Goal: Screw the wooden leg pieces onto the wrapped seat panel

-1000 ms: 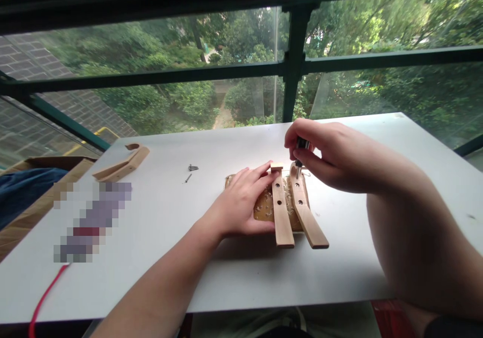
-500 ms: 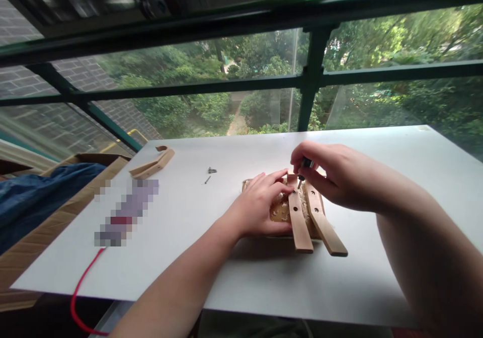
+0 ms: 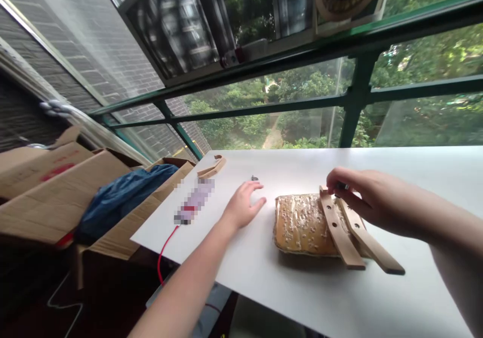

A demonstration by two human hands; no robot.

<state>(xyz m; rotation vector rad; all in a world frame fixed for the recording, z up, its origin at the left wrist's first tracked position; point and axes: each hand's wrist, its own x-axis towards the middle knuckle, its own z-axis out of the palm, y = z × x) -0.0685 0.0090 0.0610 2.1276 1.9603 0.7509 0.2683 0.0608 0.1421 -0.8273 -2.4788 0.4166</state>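
Two wooden slats with holes (image 3: pixel 341 229) lie side by side across a clear bag of wooden parts (image 3: pixel 300 223) on the white table (image 3: pixel 287 287). My right hand (image 3: pixel 358 197) is closed at the slats' far ends, gripping a small dark tool that is mostly hidden by the fingers. My left hand (image 3: pixel 242 203) is off the bag, fingers stretched out over the table, pointing toward a few small dark screws (image 3: pixel 254 178).
A curved wooden piece (image 3: pixel 213 167) lies at the table's far left corner beside a blurred-out object (image 3: pixel 193 200) with a red cable (image 3: pixel 165 250). Cardboard boxes (image 3: pixel 56 197) holding a blue bag (image 3: pixel 116 197) stand left of the table. Windows run behind.
My left hand has left the bag and slats and reached left toward the screws. The view has swung left and up. My right hand stays at the slat ends.
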